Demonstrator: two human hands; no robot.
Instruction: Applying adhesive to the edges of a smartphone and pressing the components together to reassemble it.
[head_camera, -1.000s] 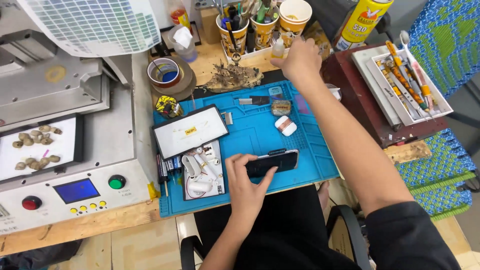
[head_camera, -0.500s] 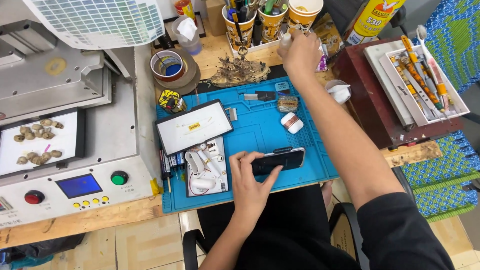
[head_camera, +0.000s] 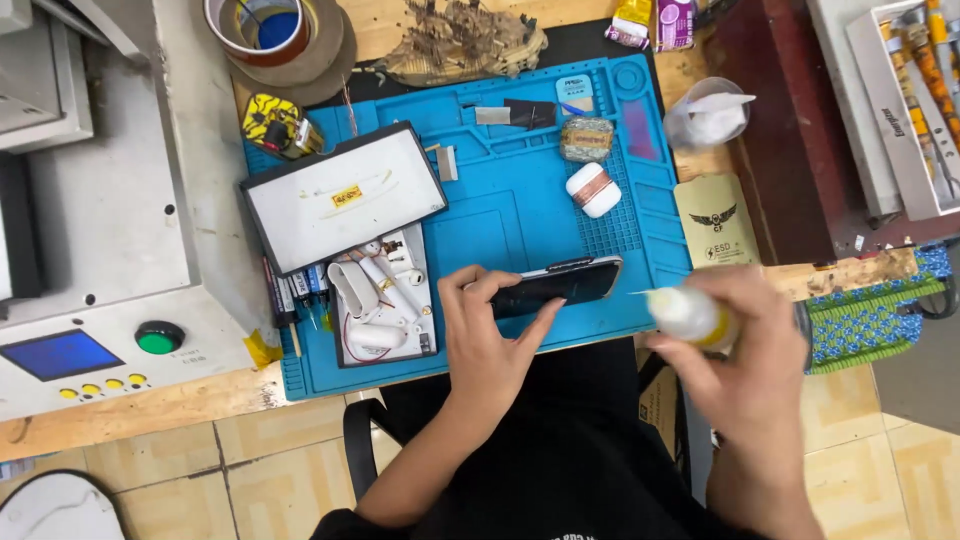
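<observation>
We see our left hand (head_camera: 492, 335) resting on a dark phone (head_camera: 556, 284) that lies flat near the front edge of the blue work mat (head_camera: 520, 215), fingers curled over its near end and thumb along the side, a grip that looks meant to keep the phone from sliding on the mat. Our right hand (head_camera: 745, 360) is closed around a small pale bottle (head_camera: 688, 313) with a thin nozzle, held just off the mat's right edge and tipped so that the nozzle points left toward the phone; the picture is blurred there, so we cannot tell whether anything is coming out. The bottle and the phone are near each other but apart. Left of the phone, on the mat, sits a small white tray of parts (head_camera: 385, 300), and behind it a flat white panel with a black frame (head_camera: 345, 197) lies at a slight tilt, both within easy reach of the left hand. Farther back are a small white case (head_camera: 593, 190) and a roll of brown tape (head_camera: 268, 30). A grey machine (head_camera: 110, 230) with a green button (head_camera: 159, 337) and a blue screen stands to the left of the mat, well apart from both hands.
</observation>
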